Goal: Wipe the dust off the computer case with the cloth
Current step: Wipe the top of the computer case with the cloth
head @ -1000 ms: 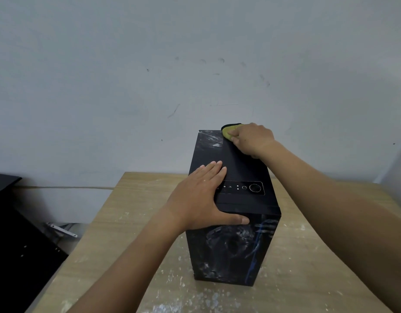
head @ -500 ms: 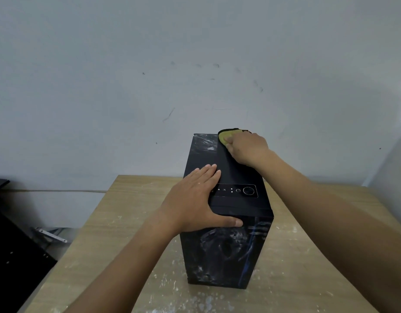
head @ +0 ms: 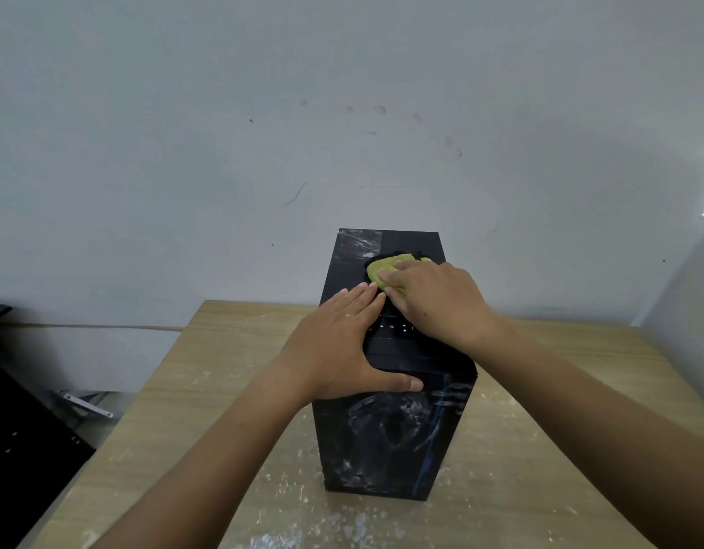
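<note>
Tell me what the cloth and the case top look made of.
Cloth: soft yellow-green fabric, likely microfibre, bunching under the right hand. Computer case top: smooth matte black panel, metal or plastic, unclear; front looks glossy, showing pale dusty smears.

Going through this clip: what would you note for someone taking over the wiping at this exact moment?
Left hand: flat on the computer case's top, thumb over the front edge, steadying it.
Right hand: holds the cloth pressed on the top, mid-length.
Case stands upright on the table.
Done: the top's right side looks clean.
Left: dusty streaks at the top's far left corner and across the front panel.
</note>
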